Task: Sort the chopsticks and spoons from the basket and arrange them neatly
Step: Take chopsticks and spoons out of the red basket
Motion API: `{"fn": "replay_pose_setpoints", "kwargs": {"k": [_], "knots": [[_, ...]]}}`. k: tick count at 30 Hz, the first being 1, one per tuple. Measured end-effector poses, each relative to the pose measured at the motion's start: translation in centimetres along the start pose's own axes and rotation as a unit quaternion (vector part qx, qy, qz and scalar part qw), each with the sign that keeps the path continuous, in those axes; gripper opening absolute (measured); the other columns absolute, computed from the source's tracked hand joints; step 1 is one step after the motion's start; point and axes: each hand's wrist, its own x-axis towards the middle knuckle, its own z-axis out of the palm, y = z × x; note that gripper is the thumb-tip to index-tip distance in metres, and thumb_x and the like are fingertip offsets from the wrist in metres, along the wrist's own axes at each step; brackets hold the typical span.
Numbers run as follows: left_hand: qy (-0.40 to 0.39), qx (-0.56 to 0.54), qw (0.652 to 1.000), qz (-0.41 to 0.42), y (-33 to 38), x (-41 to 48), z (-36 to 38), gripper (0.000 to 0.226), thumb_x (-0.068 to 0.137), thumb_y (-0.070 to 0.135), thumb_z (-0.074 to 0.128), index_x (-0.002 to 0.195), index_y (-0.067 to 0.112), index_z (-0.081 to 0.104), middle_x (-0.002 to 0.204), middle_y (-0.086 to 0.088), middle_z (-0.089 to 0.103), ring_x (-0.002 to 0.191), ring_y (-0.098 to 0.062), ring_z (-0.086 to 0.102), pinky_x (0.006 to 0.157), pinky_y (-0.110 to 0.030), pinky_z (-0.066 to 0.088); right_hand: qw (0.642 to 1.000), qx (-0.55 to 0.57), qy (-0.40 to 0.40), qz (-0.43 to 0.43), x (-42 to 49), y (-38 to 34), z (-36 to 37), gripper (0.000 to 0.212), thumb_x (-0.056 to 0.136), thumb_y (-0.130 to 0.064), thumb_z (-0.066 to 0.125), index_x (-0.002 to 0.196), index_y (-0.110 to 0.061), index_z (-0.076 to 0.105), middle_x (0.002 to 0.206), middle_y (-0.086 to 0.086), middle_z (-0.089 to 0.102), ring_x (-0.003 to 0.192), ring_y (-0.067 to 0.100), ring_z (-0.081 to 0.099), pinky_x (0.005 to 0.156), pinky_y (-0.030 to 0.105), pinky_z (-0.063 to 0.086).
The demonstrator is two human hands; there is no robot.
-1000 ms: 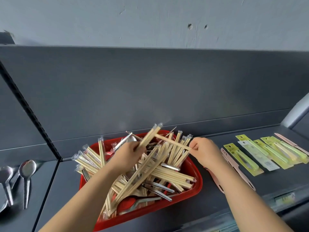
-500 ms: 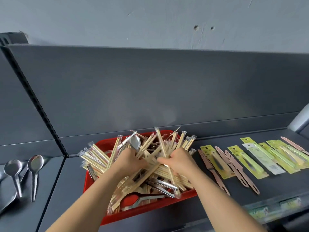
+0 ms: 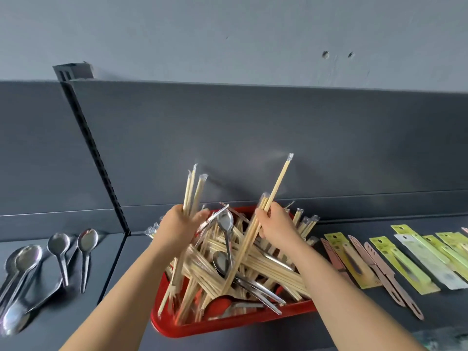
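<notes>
Head view. The red basket [image 3: 228, 325] sits on a dark grey shelf [image 3: 121, 274], and both hands are raised over its far half.

The left hand [image 3: 182, 221] is above the basket's far left corner. Its fingers are curled tight round a bundle of wrapped chopsticks [image 3: 193, 191], held nearly upright. Three wrapped tips stand clear above the fist, and the lower ends run down past the wrist to the basket's near left rim.

The right hand [image 3: 276, 224] is above the far right part of the basket, knuckles up. It grips a second bunch of chopsticks [image 3: 278, 181], tilted to the right. One long stick rises well above the fist, a few shorter tips end just above it, and the lower ends are still buried in the pile. I cannot tell the exact count in this bunch.

Inside the basket lies a crossed heap of loose chopsticks [image 3: 266, 264], too many to count, with at least three metal spoons [image 3: 225, 221] among them.

Left of the basket, at least five sorted spoons [image 3: 58, 243] lie on the shelf. Right of it lies a row of yellow-green carded packs [image 3: 352, 259].
</notes>
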Motion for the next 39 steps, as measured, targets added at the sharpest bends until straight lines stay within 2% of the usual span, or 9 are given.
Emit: {"fn": "replay_pose_setpoints", "kwargs": {"k": [3,6,10,14,19,24,30,35,39], "knots": [[-0.028,0.073,0.995,-0.058,-1.2,-0.5,-0.3,0.037,0.073,0.036,0.081,0.069,0.008,0.056,0.050,-0.001,0.053,0.041,-0.014,0.043,0.045,-0.023,0.038,0.999,-0.019,0.001,-0.041,0.9,-1.8,-0.8,0.022,0.098,-0.034,0.044,0.091,-0.014,0.050,0.077,0.002,0.056,0.068,0.021,0.057,0.062,0.034,0.043],[-0.027,0.102,0.991,-0.084,-1.9,-0.7,-0.1,0.037,0.067,0.027,0.085,0.075,0.001,0.060,0.061,-0.007,0.062,0.047,-0.016,0.051,0.045,-0.023,0.041,0.996,-0.050,-0.029,-0.067,1.3,-2.9,-0.7,0.019,0.094,-0.033,0.051,0.086,-0.015,0.053,0.071,-0.001,0.056,0.062,0.018,0.055,0.058,0.031,0.041],[0.025,-0.025,0.992,-0.120,-2.1,-0.5,-0.7,0.017,0.076,0.013,0.075,0.076,0.003,0.061,0.046,0.000,0.058,0.034,-0.011,0.050,0.039,-0.021,0.041,0.994,-0.018,-0.077,-0.077,1.4,-3.7,-0.3,0.017,0.089,-0.029,0.059,0.087,-0.012,0.060,0.058,-0.004,0.056,0.048,0.011,0.049,0.056,0.029,0.043],[0.056,-0.134,0.979,-0.142,-2.6,-0.6,-2.5,0.020,0.080,0.011,0.072,0.074,0.002,0.056,0.048,-0.005,0.050,0.035,-0.014,0.044,0.042,-0.025,0.039,0.992,-0.005,-0.059,-0.108,1.5,-4.7,-0.3,0.026,0.090,-0.036,0.058,0.076,-0.014,0.056,0.050,-0.010,0.048,0.040,0.006,0.040,0.051,0.027,0.037],[0.026,0.026,0.992,-0.121,-3.1,-1.8,-3.4,0.037,0.062,0.018,0.087,0.068,0.010,0.052,0.048,0.002,0.054,0.031,-0.006,0.046,0.032,-0.016,0.032,0.987,-0.023,-0.079,-0.141,1.7,-6.2,1.1,0.031,0.095,-0.036,0.053,0.081,-0.009,0.054,0.060,-0.002,0.043,0.051,0.012,0.038,0.052,0.029,0.033],[0.031,0.122,0.985,-0.116,-4.5,-2.8,-2.4,0.021,0.065,0.017,0.078,0.066,0.009,0.059,0.056,0.003,0.056,0.045,-0.008,0.048,0.027,-0.011,0.026,0.977,-0.070,-0.084,-0.181,1.5,-7.5,2.5,0.032,0.098,-0.035,0.048,0.073,-0.016,0.043,0.066,-0.003,0.043,0.057,0.014,0.039,0.054,0.030,0.033],[0.083,-0.021,0.984,-0.159,-5.7,-3.4,-3.8,0.024,0.076,0.014,0.062,0.056,0.013,0.050,0.037,0.008,0.041,0.031,-0.009,0.034,0.036,-0.016,0.029,0.951,-0.157,-0.191,-0.187,1.4,-7.7,4.8,0.033,0.095,-0.033,0.052,0.067,-0.017,0.045,0.063,-0.002,0.045,0.054,0.013,0.040,0.051,0.030,0.031],[0.088,-0.083,0.980,-0.156,-7.3,-4.2,-4.2,0.026,0.083,0.024,0.070,0.066,0.008,0.058,0.050,-0.002,0.043,0.035,-0.011,0.033,0.036,-0.017,0.028,0.937,-0.194,-0.248,-0.154,1.9,-5.8,8.5,0.031,0.090,-0.040,0.060,0.076,-0.012,0.056,0.062,-0.004,0.046,0.055,0.013,0.043,0.052,0.029,0.031],[0.073,-0.126,0.978,-0.152,-8.2,-4.6,-3.6,0.036,0.089,0.034,0.065,0.067,0.007,0.057,0.040,0.008,0.043,0.031,-0.005,0.034,0.035,-0.016,0.029,0.933,-0.180,-0.280,-0.140,2.1,-5.1,10.6,0.034,0.082,-0.042,0.068,0.068,-0.021,0.046,0.061,-0.006,0.043,0.053,0.011,0.041,0.052,0.027,0.034]]}}
